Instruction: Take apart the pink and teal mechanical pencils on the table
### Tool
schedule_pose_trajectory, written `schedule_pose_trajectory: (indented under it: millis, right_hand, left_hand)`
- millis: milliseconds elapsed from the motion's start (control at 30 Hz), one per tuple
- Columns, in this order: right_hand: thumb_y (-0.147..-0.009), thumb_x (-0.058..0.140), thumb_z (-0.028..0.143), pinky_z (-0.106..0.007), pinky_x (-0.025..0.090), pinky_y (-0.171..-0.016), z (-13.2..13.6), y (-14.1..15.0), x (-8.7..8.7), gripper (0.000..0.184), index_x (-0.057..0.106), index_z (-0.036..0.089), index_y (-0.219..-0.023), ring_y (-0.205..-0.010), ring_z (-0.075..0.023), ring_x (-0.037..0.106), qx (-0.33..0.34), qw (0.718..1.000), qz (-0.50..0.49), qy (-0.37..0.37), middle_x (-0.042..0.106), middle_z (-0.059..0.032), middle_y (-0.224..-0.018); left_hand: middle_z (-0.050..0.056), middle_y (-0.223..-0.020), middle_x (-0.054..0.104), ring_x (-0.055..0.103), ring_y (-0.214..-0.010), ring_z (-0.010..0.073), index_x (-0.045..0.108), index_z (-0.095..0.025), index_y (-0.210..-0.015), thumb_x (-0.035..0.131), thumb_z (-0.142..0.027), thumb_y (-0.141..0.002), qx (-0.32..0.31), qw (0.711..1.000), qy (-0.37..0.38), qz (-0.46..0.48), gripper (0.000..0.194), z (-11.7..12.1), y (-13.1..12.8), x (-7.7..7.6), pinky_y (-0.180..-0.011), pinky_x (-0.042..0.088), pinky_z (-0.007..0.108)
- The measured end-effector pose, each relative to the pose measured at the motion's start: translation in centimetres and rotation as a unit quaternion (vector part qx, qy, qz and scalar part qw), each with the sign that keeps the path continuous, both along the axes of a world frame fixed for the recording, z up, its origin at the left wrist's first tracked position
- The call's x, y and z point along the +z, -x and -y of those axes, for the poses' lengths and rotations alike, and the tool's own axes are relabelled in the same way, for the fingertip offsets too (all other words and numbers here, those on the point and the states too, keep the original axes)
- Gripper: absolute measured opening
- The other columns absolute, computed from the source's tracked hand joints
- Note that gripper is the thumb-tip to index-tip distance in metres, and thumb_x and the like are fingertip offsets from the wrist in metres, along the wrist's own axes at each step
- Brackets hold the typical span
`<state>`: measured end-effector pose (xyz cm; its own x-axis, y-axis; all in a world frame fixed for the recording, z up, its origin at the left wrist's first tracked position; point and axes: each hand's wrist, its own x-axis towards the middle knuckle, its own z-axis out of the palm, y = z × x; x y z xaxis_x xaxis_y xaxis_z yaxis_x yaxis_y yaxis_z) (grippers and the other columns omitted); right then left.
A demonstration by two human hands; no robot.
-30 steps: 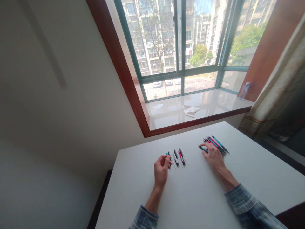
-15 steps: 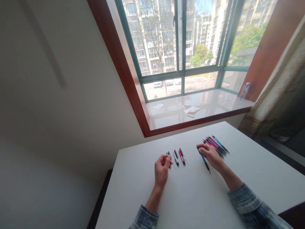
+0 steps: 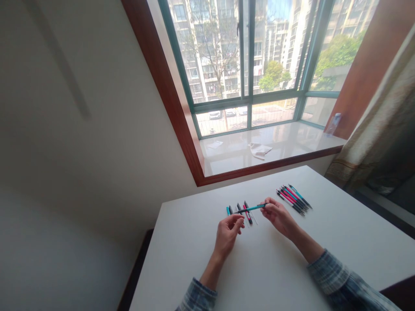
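Nearest me, below the teal-and-black pen, are woven plaid cuffs. I see the left hand curled beside its dark tip, but can't tell whether it grips. The right hand pinches the other end of this slim, straight barrel above the smooth white table. Behind it lie short pink and black tubular pieces; to its right, slender pens; well beyond, rumpled cloth.

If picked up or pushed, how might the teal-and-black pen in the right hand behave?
The teal-and-black pen is probably stiff: it looks straight though the right hand holds it near one end. It seems light, being so slim. Pushed along the flat white table, such a long, narrow shape may roll.
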<state>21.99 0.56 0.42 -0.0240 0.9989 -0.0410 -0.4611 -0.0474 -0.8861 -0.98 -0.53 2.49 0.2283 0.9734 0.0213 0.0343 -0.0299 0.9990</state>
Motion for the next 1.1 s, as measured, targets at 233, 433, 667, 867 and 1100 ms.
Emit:
schedule_pose_trajectory:
  millis: [233, 433, 667, 867, 1100]
  right_hand:
    - [-0.071, 0.085, 0.041, -0.028, 0.046, -0.069, 1.2, 2.2, 0.5, 0.039, 0.051, 0.022, -0.077, -0.070, -0.0154, 0.058, 0.110, 0.992, 0.049, -0.024, 0.064, -0.0002, -0.081]
    - [-0.075, 0.083, 0.049, -0.026, 0.041, -0.067, 1.9, 3.3, 0.6, 0.041, 0.056, 0.019, -0.075, -0.069, -0.0151, 0.056, 0.227, 0.962, 0.135, -0.063, 0.065, -0.0004, -0.075]
    - [-0.086, 0.059, 0.073, -0.025, 0.029, -0.056, 1.3, 2.5, 0.3, 0.060, 0.050, 0.019, -0.063, -0.057, -0.0116, 0.036, 0.126, 0.954, 0.246, -0.117, 0.043, 0.0040, -0.060]
    - [-0.091, 0.050, 0.074, -0.026, 0.022, -0.054, 1.2, 2.4, 0.0, 0.061, 0.043, 0.020, -0.062, -0.057, -0.0112, 0.028, 0.122, 0.950, 0.262, -0.120, 0.033, 0.0050, -0.060]
    - [-0.094, 0.053, 0.064, -0.026, 0.023, -0.055, 1.1, 2.3, -0.3, 0.056, 0.046, 0.019, -0.061, -0.058, -0.0114, 0.029, 0.100, 0.944, 0.286, -0.130, 0.033, 0.0051, -0.060]
  left_hand:
    - [0.006, -0.074, 0.071, 0.058, -0.057, 0.0134, 0.075, -0.013, -0.091, 0.075, -0.051, -0.082, 0.040, 0.997, -0.003, 0.065, 0.040, -0.4, -0.1, -0.4, -0.059, 0.048, 0.026]
    - [0.009, -0.085, 0.072, 0.066, -0.073, 0.0182, 0.074, -0.014, -0.094, 0.074, -0.051, -0.083, 0.013, 0.995, 0.030, 0.099, 0.039, -0.3, 0.0, 0.3, -0.071, 0.052, 0.029]
    - [-0.001, -0.062, 0.055, 0.049, -0.058, 0.0131, 0.070, -0.015, -0.086, 0.070, -0.055, -0.085, -0.048, 0.999, -0.009, 0.019, 0.040, 0.2, -0.5, 0.5, -0.058, 0.041, 0.024]
    - [-0.001, -0.064, 0.056, 0.057, -0.056, 0.0138, 0.055, -0.019, -0.075, 0.063, -0.052, -0.091, -0.148, 0.989, 0.019, 0.007, 0.038, 0.9, -0.7, 0.3, -0.056, 0.046, 0.025]
    - [-0.004, -0.059, 0.047, 0.040, -0.050, 0.0101, 0.068, -0.016, -0.086, 0.063, -0.047, -0.092, -0.184, 0.982, 0.029, -0.036, 0.032, 1.4, -0.8, 0.6, -0.048, 0.030, 0.021]
